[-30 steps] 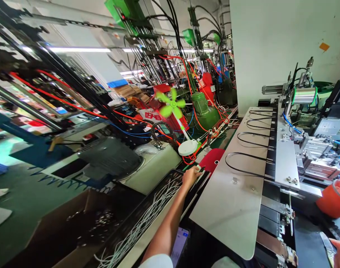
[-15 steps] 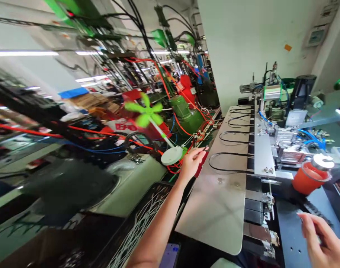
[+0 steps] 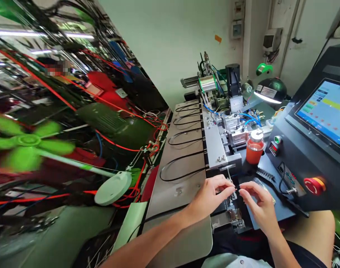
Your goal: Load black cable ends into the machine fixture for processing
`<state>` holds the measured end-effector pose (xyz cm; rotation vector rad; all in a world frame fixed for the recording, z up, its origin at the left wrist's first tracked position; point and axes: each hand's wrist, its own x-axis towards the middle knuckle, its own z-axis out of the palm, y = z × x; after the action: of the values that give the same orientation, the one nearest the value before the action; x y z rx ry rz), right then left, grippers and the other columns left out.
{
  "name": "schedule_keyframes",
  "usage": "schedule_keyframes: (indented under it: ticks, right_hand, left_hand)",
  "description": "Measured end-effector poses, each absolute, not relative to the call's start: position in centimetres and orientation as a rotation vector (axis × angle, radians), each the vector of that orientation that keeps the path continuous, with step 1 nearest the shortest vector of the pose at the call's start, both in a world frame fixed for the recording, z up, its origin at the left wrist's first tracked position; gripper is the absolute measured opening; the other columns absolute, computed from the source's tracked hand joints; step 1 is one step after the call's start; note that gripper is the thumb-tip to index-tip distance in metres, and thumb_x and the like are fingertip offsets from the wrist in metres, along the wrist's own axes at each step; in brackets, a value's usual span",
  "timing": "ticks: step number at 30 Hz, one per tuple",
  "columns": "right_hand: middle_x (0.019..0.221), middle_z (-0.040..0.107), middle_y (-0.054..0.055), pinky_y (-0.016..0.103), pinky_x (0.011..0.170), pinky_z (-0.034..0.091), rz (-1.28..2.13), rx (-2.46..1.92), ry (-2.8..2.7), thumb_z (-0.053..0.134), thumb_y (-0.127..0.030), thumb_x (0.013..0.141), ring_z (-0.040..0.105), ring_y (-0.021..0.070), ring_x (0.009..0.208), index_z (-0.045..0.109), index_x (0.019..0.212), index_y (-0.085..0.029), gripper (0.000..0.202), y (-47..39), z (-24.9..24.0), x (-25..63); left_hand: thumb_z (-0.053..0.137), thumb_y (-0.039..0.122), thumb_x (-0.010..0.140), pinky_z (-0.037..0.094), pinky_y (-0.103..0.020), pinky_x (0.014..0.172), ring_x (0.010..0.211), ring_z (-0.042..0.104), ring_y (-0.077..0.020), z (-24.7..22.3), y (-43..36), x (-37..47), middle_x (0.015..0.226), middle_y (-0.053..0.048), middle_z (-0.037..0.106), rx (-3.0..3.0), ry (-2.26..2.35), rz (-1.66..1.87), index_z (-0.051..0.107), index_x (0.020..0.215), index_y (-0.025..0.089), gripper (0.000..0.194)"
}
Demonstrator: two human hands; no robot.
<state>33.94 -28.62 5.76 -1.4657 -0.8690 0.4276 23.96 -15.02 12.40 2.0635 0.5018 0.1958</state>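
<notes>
My left hand [image 3: 218, 191] reaches in over the metal plate, thumb and fingers pinched together. A thin black cable [image 3: 159, 215] curves across the plate and runs beneath that hand; a small dark end shows at its fingertips. Close by on the right, my right hand [image 3: 257, 199] is also pinched, its tips almost meeting the left ones. What the right fingers hold is too small to make out. Both hands are above small metal clamps [image 3: 236, 219] at the plate's edge. Several looped black cables [image 3: 183, 154] lie farther up the plate, their ends under a metal bar [image 3: 214, 143].
An orange-red container with a silver lid [image 3: 255, 149] stands beyond the right hand. A control panel with a screen [image 3: 326, 111] and red stop button [image 3: 314, 185] is at right. A lamp [image 3: 270, 90] lights the machine. To the left are a green fan [image 3: 27, 140] and its round base [image 3: 112, 188].
The view has swung right, bringing the control panel in. My left hand has come from the plate's far left edge to the clamps, and the right hand has closed in beside it.
</notes>
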Motion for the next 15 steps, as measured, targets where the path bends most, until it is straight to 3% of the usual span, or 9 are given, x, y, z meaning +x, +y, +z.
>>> schedule_keyframes:
  ticks: [8,15]
  right_hand:
    - [0.062,0.054,-0.001,0.023,0.054,0.039,0.598,-1.418,-1.114,0.055,-0.029,0.089,0.049,0.0119,0.058,0.057,0.065,-0.018,0.027,-28.8,6.6,35.2]
    - [0.062,0.053,-0.002,0.022,0.049,0.035,0.026,-1.399,-0.978,0.054,-0.015,0.088,0.045,0.0099,0.051,0.06,0.078,-0.019,0.013,-27.4,5.8,32.8]
  left_hand:
    - [0.06,0.022,0.085,0.039,-0.018,0.054,0.062,0.053,-0.0094,12.0,-14.9,22.5,0.071,-0.001,0.059,2.389,0.29,0.251,0.074,0.084,0.02,0.014]
    - [0.058,0.025,0.085,0.044,-0.019,0.058,0.066,0.055,-0.0111,12.3,-15.0,23.1,0.071,-0.001,0.058,2.039,0.505,0.247,0.068,0.076,0.014,0.017]
